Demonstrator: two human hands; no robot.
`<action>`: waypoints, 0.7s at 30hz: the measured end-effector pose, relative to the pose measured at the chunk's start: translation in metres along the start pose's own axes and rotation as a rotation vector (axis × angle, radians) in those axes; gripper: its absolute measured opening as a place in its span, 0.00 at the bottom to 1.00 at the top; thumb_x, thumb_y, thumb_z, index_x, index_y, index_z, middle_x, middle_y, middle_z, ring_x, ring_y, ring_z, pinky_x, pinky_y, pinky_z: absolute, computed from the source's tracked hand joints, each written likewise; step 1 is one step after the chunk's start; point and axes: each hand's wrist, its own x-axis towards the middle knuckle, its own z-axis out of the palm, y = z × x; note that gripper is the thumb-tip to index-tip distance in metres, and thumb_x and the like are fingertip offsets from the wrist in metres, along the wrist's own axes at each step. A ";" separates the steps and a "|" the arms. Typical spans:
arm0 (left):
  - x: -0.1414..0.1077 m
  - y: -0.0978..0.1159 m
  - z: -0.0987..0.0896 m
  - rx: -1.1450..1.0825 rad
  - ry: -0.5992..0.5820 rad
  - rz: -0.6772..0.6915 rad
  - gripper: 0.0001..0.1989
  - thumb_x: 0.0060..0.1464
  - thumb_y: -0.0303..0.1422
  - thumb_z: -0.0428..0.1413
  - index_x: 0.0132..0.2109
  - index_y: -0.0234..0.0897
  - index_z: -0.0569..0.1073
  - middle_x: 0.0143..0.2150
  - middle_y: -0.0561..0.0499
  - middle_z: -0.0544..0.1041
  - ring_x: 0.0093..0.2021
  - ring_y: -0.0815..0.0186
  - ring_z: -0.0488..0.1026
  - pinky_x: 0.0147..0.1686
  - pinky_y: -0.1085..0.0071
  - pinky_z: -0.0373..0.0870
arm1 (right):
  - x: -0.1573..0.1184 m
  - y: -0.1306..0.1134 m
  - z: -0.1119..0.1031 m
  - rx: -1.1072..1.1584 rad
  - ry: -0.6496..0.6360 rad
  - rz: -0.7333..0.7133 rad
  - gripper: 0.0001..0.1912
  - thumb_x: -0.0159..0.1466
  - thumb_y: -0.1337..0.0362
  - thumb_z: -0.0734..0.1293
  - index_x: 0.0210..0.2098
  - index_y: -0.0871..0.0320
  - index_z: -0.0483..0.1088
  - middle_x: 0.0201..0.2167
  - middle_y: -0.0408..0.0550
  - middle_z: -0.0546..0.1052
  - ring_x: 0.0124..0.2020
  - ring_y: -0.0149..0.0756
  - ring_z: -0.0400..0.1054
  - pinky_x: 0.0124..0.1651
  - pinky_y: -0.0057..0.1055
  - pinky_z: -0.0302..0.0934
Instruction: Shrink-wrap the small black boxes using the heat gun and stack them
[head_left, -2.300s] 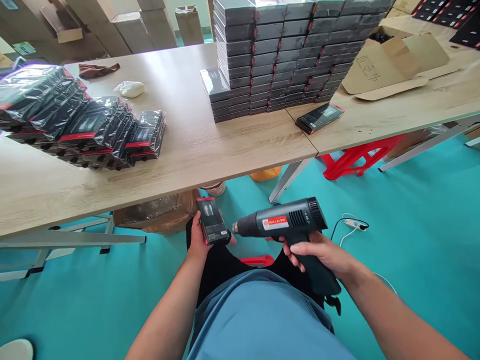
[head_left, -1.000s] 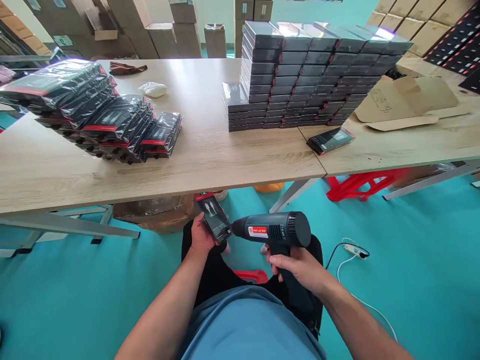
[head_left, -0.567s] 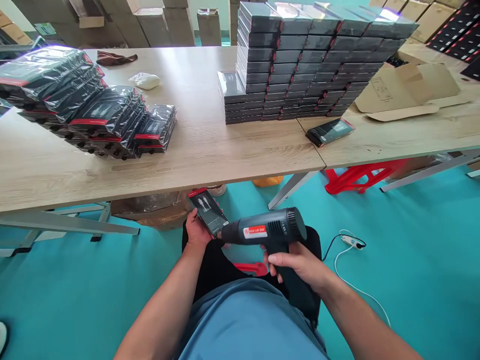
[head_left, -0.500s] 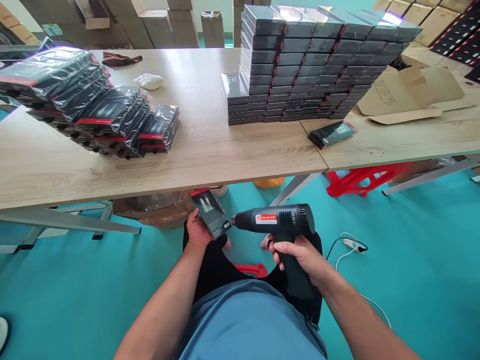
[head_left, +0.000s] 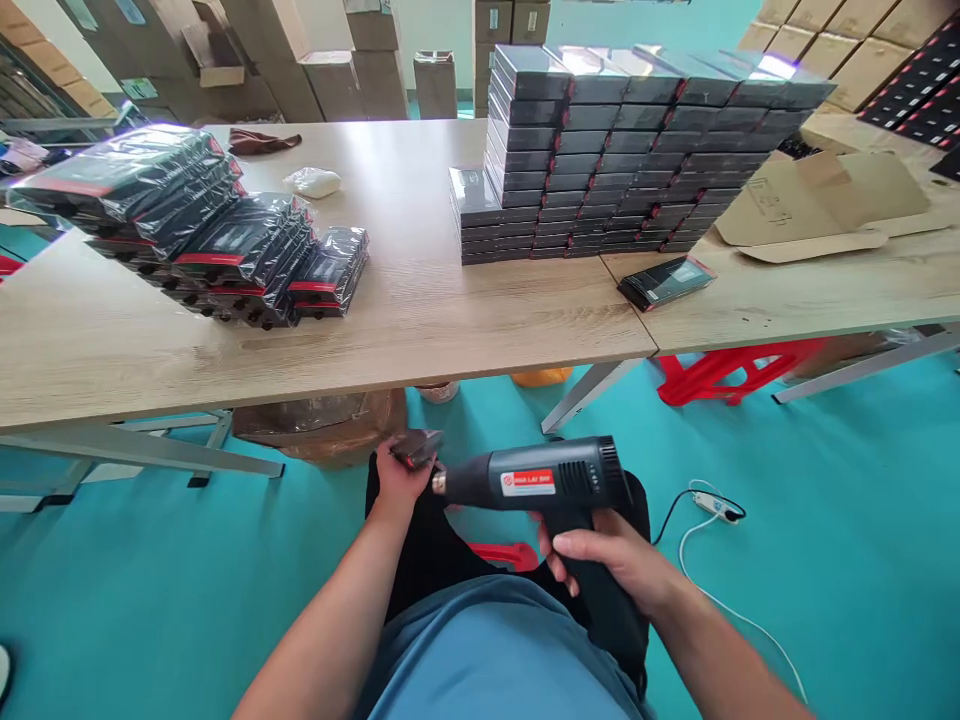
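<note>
My right hand (head_left: 600,560) is wrapped round the grip of a dark heat gun (head_left: 540,475) with a red and white label. Its metal nozzle points left, close to my left hand (head_left: 401,480). Those left fingers are closed on a small black box (head_left: 417,447), tilted so that mostly a narrow side shows, slightly blurred. Both hands are above my lap, in front of the table edge. On the table to the left lie stacked black boxes in loose clear film (head_left: 262,250). A tall stack of tightly wrapped boxes (head_left: 600,160) stands at the right.
The wooden table (head_left: 420,330) runs across in front of me. One black box (head_left: 666,283) lies near its edge, with a flattened carton (head_left: 832,205) behind it. A red stool (head_left: 735,372) is under the table. A white power strip (head_left: 716,507) with cables lies on the floor.
The box in my left hand has turned from showing its printed face to being seen nearly edge-on. The heat gun has shifted a little left, its nozzle nearer the left hand.
</note>
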 end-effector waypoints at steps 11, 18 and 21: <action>-0.004 -0.018 0.017 0.035 0.013 -0.002 0.12 0.61 0.32 0.46 0.34 0.35 0.73 0.30 0.45 0.78 0.31 0.57 0.78 0.33 0.60 0.79 | 0.018 -0.002 0.013 -0.101 -0.022 -0.082 0.17 0.57 0.56 0.77 0.40 0.62 0.78 0.32 0.49 0.78 0.28 0.36 0.71 0.29 0.32 0.67; -0.013 -0.018 0.016 -0.040 -0.011 -0.026 0.09 0.60 0.28 0.48 0.40 0.36 0.74 0.36 0.45 0.81 0.37 0.55 0.80 0.37 0.60 0.80 | 0.015 -0.012 -0.007 0.085 0.219 -0.065 0.19 0.57 0.58 0.76 0.45 0.62 0.78 0.35 0.51 0.79 0.30 0.34 0.72 0.27 0.26 0.67; -0.015 -0.020 0.017 -0.012 -0.027 -0.025 0.09 0.60 0.28 0.49 0.40 0.36 0.74 0.36 0.46 0.80 0.37 0.56 0.81 0.37 0.61 0.79 | 0.020 -0.016 -0.013 0.138 0.213 -0.043 0.18 0.56 0.59 0.77 0.43 0.62 0.79 0.34 0.51 0.79 0.29 0.33 0.72 0.26 0.25 0.67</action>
